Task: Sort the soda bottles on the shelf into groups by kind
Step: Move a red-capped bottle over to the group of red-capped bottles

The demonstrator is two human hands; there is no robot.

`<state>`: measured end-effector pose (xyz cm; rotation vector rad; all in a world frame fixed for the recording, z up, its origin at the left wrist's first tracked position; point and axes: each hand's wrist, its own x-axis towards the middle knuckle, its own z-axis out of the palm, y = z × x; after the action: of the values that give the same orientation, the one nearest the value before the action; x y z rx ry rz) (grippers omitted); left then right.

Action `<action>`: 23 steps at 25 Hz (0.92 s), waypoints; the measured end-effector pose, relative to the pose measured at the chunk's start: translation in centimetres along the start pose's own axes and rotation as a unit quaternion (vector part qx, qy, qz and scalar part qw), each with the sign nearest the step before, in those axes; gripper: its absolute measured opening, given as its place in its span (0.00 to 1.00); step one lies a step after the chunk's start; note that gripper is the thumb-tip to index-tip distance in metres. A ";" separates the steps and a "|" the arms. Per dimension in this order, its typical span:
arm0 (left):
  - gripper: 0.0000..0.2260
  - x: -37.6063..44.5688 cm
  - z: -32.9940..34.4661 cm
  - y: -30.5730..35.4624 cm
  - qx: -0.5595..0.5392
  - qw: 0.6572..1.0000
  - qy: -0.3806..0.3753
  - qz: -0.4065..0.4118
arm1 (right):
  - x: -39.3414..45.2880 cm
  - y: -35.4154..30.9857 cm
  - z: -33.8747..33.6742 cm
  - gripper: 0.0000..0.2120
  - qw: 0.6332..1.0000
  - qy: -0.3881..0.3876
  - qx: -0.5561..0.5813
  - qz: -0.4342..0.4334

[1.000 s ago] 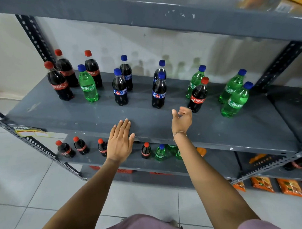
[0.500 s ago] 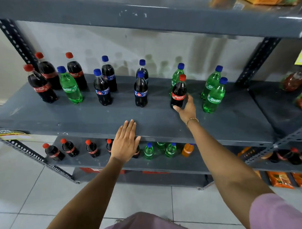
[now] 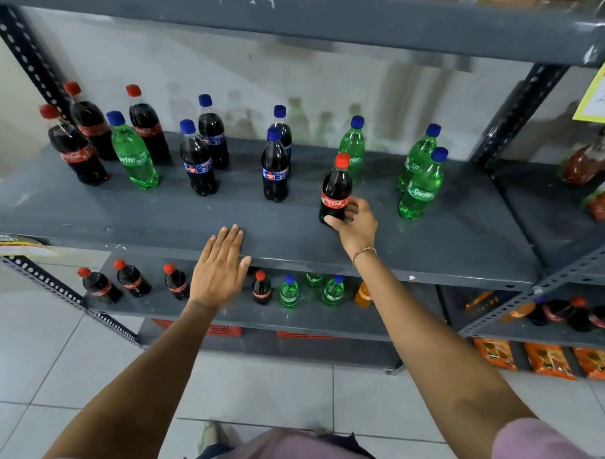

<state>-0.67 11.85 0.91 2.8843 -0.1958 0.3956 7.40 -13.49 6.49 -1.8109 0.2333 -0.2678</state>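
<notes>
While the right hand (image 3: 354,224) wraps its fingers around the base of a red-capped cola bottle (image 3: 335,190) standing upright on the grey shelf (image 3: 156,217), the left hand (image 3: 220,266) lies flat and empty on the shelf's front edge. Green bottles (image 3: 421,184) stand just to the right.

The right hand (image 3: 357,224) wraps the base of an upright cola bottle (image 3: 336,190) on the grey shelf (image 3: 466,237), near green Sprite bottles (image 3: 421,187). The left hand (image 3: 220,270) lies flat and spread on the shelf's front edge.
</notes>
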 end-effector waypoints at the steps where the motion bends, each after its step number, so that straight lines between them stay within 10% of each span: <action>1: 0.27 -0.1 -0.3 -1.2 -0.002 1.000 0.006 -0.005 | -0.9 -0.1 0.5 0.25 1.000 -0.003 0.004 -0.005; 14: 0.30 -1.1 -5.6 -23.7 0.019 0.999 0.007 -0.050 | -8.6 -3.8 18.6 0.25 0.996 -0.088 0.023 -0.015; 23: 0.27 -1.0 -5.2 -27.3 0.004 1.000 0.017 -0.024 | -9.8 -7.8 33.0 0.25 0.986 -0.160 0.024 -0.034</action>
<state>1.46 39.55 0.04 2.8815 -0.1188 0.4358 8.17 21.78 5.34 -1.7873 -0.0601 -0.0281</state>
